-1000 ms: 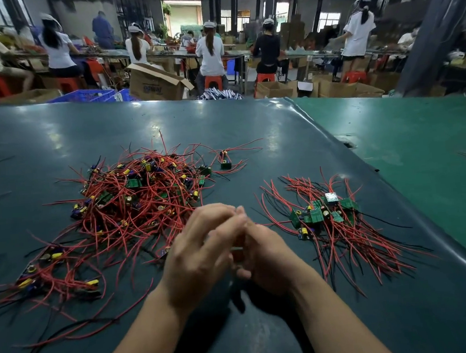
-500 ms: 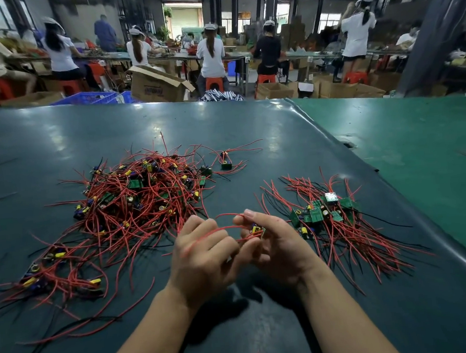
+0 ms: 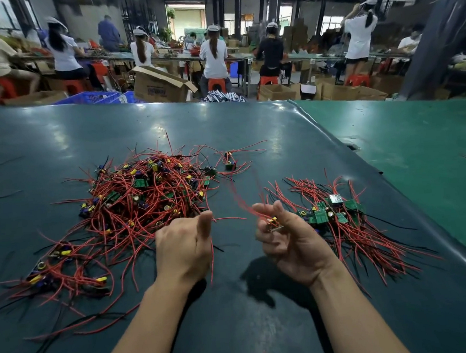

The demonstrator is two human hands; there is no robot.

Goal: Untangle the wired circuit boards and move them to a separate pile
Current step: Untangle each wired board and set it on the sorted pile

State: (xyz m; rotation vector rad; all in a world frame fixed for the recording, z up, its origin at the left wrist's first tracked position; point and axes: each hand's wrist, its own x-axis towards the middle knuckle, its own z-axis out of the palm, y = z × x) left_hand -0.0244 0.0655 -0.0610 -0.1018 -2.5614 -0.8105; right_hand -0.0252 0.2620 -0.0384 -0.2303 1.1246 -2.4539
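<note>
A big tangled heap of small circuit boards with red and black wires (image 3: 144, 194) lies on the dark table at centre left. A smaller sorted pile of green boards with wires (image 3: 338, 218) lies at the right. My right hand (image 3: 287, 239) is closed on one small board (image 3: 273, 223), its red wires blurred and trailing up-left. My left hand (image 3: 187, 244) is closed with the thumb up, pinching a red wire (image 3: 212, 261) that hangs down below it. The two hands are apart, between the piles.
A loose cluster of boards and wires (image 3: 52, 271) sprawls at the near left. A single board (image 3: 229, 164) lies beyond the big heap. A green mat (image 3: 424, 139) covers the table's right side. Workers sit at benches behind, with cardboard boxes (image 3: 160, 84).
My hands were clasped together over a board; they have pulled apart. The right one has carried the board toward the sorted pile while the left keeps a red wire.
</note>
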